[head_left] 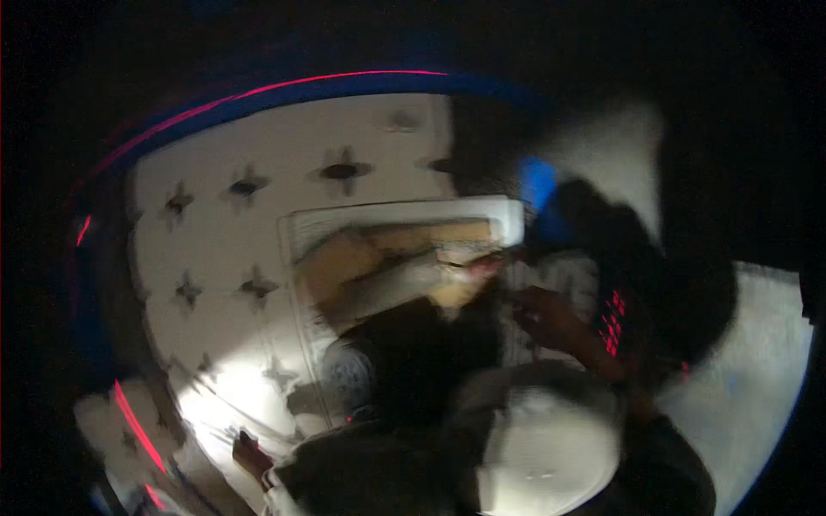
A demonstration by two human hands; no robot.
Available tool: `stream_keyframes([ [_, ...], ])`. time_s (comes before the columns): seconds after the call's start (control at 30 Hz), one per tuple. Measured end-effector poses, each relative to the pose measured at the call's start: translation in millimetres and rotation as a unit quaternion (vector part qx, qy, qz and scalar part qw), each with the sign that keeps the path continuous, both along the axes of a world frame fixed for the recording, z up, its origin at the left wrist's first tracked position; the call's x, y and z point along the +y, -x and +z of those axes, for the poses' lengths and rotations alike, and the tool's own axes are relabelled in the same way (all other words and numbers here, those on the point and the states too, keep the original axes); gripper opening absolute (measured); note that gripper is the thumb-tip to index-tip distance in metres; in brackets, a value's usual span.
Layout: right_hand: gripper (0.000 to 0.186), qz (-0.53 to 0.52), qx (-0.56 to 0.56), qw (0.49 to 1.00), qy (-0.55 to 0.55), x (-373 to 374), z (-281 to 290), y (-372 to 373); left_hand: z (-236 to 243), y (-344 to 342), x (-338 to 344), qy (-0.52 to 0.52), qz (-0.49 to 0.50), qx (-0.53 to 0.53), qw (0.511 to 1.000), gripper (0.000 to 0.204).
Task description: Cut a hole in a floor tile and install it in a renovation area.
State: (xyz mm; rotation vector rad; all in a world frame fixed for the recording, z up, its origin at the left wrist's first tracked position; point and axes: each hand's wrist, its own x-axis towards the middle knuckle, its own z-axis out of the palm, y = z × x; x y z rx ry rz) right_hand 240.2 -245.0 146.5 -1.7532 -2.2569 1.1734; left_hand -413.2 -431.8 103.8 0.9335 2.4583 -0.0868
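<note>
The picture is dark and smeared by motion. My right hand [551, 320], at right of centre, is beside the right edge of a shallow white tray or open box [508, 219]. Its fingers are too blurred to tell whether they hold anything. Inside the tray lie a tan piece like cardboard [344, 254] and a pale, indistinct item [400, 284]. A small reddish thing [483, 267] shows close to the right fingers. At lower left, my left hand [251, 456] is by a brightly lit patch of a white patterned surface, its fingers unclear.
The white surface [215, 245] bears dark cross-shaped marks. A pale rounded shape [551, 456] fills the lower middle. A greyish round thing [347, 371] is near the tray's lower left. Something blue [539, 183] is beyond the tray's right corner. Red light streaks [138, 426] cross the left.
</note>
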Motion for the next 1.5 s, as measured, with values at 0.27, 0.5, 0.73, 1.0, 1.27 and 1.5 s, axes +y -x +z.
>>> stream_keyframes([
  [0.27, 0.021, -0.343, -0.011, 0.939, 0.02, -206, 73, -144, 17, -58, 216, -0.136, -0.351, -0.371, 0.849, 0.049],
  [0.5, 0.009, -0.612, -0.159, 0.775, -0.018, -361, 55, -113, 3, -139, 351, -0.022, -0.392, -0.224, 0.892, 0.044],
  [0.73, 0.043, -0.585, -0.248, 0.671, 0.382, -564, 5, -83, 51, -335, 352, 0.123, -0.427, -0.351, 0.824, 0.042],
  [1.0, 0.026, -0.793, 0.062, 0.445, 0.41, -584, -22, 2, -12, -335, 349, 0.233, -0.557, -0.39, 0.695, 0.04],
  [1.27, 0.018, -0.697, 0.522, 0.362, 0.332, -493, -2, 34, 94, -201, 270, 0.109, -0.496, -0.398, 0.764, 0.039],
  [1.5, 0.018, -0.236, 0.409, 0.688, 0.55, -161, -115, -169, 185, 57, 173, -0.263, -0.322, -0.292, 0.861, 0.04],
])
